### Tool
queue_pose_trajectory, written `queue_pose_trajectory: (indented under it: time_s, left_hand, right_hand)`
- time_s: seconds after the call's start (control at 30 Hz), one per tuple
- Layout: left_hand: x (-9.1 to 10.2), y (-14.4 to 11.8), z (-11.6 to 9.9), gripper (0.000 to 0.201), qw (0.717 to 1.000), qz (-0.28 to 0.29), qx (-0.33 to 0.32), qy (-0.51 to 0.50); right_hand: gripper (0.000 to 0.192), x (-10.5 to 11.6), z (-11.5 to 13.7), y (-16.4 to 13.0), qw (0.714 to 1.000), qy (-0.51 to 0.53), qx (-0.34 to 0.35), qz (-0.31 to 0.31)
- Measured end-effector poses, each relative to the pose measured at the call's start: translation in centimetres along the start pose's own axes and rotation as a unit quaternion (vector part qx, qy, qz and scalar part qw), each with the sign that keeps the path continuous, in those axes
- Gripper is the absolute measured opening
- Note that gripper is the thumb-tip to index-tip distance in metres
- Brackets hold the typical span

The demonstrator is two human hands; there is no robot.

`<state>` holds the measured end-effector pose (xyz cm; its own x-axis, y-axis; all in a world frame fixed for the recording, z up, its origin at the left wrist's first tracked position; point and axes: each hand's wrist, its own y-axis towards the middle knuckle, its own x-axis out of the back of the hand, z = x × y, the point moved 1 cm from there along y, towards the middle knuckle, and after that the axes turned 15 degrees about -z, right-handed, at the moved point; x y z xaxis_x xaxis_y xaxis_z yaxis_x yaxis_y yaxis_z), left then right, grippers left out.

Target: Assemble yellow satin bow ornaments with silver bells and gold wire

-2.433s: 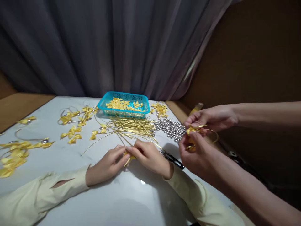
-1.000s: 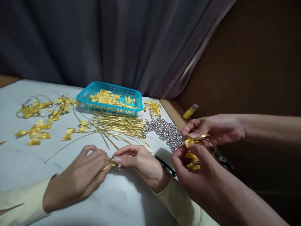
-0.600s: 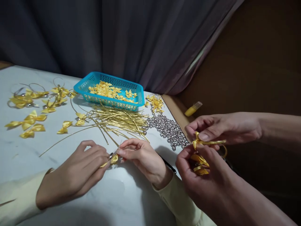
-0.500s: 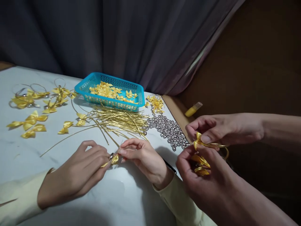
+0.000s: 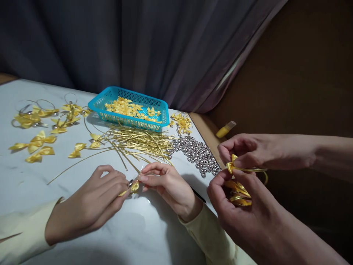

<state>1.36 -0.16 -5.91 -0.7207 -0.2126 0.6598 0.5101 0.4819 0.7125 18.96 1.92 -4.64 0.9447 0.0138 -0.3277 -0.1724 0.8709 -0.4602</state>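
Satin, probably: small yellow bow [image 5: 134, 186] with a silver bell, near the table's [image 5: 143, 235] front edge, pinched between the closed fingertips of left hand [image 5: 88, 206] and right hand [image 5: 168, 186]. Light, soft, slippery; best held at its knot

Camera: a single one, worn on the person's head.
Facing: forward and down across the white bench [image 5: 154, 235] toward the dark curtain [image 5: 132, 48].
Nearness: close; the wearer's bare hands fill the lower right, the left hand [image 5: 234, 213] below the right hand [image 5: 259, 151].
Also in frame: a co-worker's sleeved hands [image 5: 124, 195] at lower centre.
Far edge: the blue basket [image 5: 129, 118].
Shared view: none, one view only.
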Motion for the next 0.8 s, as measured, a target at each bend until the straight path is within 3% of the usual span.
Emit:
queue_pose_trajectory:
  time_s: [0.6,0.7,0.8]
  left_hand:
    - [-0.06,-0.11,0.04,0.016,1.0,0.017,0.005,-0.014]
    - [-0.14,-0.14,0.06,0.014,0.998,0.03,0.042,-0.042]
    - [-0.4,-0.49,0.26,0.014,0.988,0.05,0.124,-0.079]
  right_hand:
    - [0.013,0.13,0.0,0.03,1.0,-0.011,0.003,0.003]
    - [0.012,0.17,0.03,0.07,1.0,-0.012,0.009,0.003]
    - [0.012,0.15,0.12,0.1,1.0,-0.016,0.018,0.0]
